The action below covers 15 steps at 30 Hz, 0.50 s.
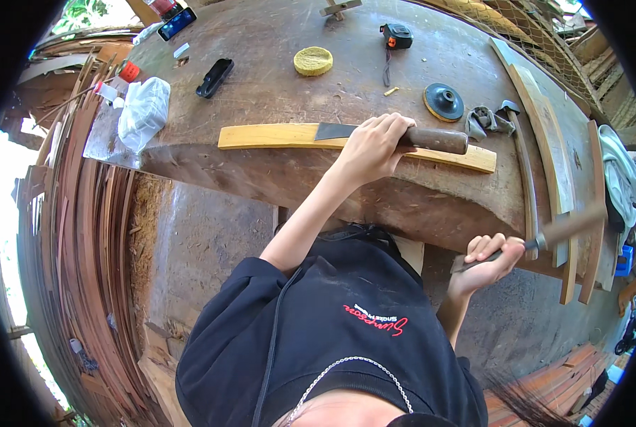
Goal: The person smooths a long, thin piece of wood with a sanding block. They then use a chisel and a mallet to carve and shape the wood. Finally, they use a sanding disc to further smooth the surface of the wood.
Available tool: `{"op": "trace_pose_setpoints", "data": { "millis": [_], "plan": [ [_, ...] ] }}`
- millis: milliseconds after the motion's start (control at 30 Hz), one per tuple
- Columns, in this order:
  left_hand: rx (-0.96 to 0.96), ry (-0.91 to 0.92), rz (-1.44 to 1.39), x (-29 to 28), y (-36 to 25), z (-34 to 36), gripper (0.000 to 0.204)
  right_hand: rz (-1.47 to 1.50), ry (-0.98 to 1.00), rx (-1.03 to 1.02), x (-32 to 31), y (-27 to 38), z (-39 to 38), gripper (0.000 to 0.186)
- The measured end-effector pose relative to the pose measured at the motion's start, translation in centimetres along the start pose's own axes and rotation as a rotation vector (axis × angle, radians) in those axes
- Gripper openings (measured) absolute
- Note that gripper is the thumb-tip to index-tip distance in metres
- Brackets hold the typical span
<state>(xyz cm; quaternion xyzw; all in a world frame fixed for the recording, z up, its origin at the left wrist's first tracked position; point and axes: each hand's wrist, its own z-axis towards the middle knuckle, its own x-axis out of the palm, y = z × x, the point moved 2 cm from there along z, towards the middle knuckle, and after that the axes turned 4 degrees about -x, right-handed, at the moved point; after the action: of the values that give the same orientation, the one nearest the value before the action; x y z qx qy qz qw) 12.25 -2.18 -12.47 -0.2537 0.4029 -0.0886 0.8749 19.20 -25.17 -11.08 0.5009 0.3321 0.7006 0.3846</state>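
Workbench [261,92], chisel [439,140] crosswise, blade [333,131] leftward, left grip [376,146] clenching it, right grip [490,260] clasping blurred tool [573,224]

The wood strip [264,136] is honey-yellow, the chisel handle [439,140] brown, the blade [333,131] grey.

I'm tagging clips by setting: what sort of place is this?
Probably a woodworking shop: boards stacked at left, a tape measure on the workbench, and a bladed tool in the left hand over a wooden strip.
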Motion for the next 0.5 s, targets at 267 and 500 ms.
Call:
{"op": "trace_pose_setpoints", "data": {
  "millis": [267, 500],
  "plan": [
    [-0.078, -0.045, 0.066, -1.8, 2.4, -0.5, 0.037, -0.059, 0.317, 0.389, 2.2, -3.3, -4.6, 0.029],
    [-0.057, -0.057, 0.08, -3.8, 3.5, -1.5, 0.036, 0.333, 0.006, -0.02, 5.2, -2.9, -4.4, 0.031]
  ]
}}
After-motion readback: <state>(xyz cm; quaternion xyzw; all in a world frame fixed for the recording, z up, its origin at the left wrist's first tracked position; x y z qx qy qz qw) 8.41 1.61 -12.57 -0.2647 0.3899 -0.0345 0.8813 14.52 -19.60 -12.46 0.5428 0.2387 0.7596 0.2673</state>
